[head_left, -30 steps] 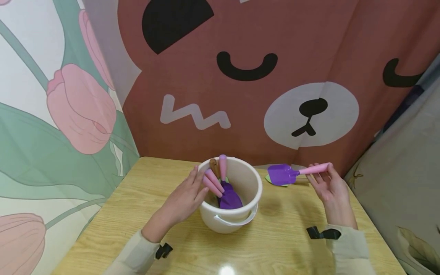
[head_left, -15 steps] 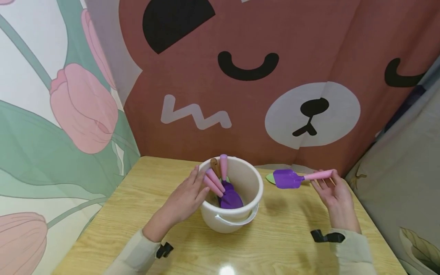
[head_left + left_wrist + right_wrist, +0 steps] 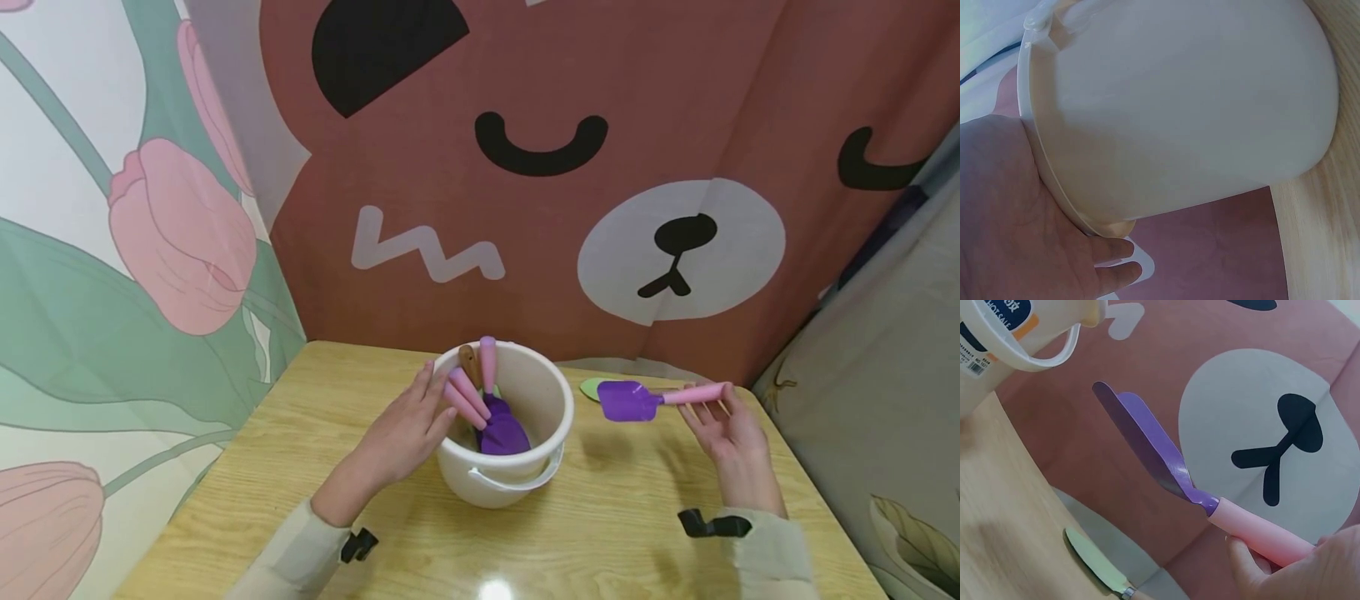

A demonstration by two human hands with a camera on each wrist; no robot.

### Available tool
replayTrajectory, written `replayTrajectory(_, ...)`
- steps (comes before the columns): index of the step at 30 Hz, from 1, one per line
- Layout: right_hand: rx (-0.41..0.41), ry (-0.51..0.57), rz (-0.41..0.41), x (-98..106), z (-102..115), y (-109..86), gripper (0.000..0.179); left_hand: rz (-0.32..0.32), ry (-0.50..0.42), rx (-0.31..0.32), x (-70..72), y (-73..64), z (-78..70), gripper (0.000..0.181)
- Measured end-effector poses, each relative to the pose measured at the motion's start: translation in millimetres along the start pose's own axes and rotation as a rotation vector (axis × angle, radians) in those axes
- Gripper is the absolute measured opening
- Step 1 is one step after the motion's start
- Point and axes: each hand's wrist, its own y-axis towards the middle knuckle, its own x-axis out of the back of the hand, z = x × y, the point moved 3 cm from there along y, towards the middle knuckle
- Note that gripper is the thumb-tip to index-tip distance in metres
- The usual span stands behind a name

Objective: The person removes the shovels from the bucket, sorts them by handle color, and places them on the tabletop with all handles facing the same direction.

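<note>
In my right hand (image 3: 735,433) is a small garden shovel (image 3: 628,401) with a purple blade and a pink handle. Fingers and thumb pinch the handle near its end, and the blade points left above the table. My left hand (image 3: 401,429) rests on the left rim of a white bucket (image 3: 495,483), its fingers fairly straight; the left wrist view has the palm against that rim. Inside the bucket lean pink-handled tools (image 3: 467,398), one with a purple blade (image 3: 504,435), and a brown wooden handle (image 3: 468,363). Their lower ends are partly hidden.
A green-bladed tool (image 3: 1094,556) with a wooden handle lies on the wooden table (image 3: 600,533) behind the shovel. The bucket's white carrying handle (image 3: 525,483) hangs down in front. Printed curtains (image 3: 420,308) border the table at the back and sides.
My right hand has shifted slightly right and lower with the shovel, whose blade has turned and dropped a little. The left hand stays at the bucket rim.
</note>
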Motion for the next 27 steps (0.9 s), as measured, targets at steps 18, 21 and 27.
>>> replayTrajectory(18, -0.008, -0.033, -0.067, 23.2, -3.3, 0.5, 0.018, -0.010, -0.013, 0.007, 0.2, -0.5, -0.9, 0.065)
replayTrajectory(21, -0.019, -0.030, -0.059, 25.8, -3.8, 0.9, 0.016, -0.012, -0.013, 0.009, -0.3, -0.4, -0.5, 0.065)
replayTrajectory(27, -0.023, -0.019, -0.095, 31.6, -7.5, 2.5, 0.016, -0.011, -0.015, 0.007, -1.7, -0.2, 0.6, 0.065)
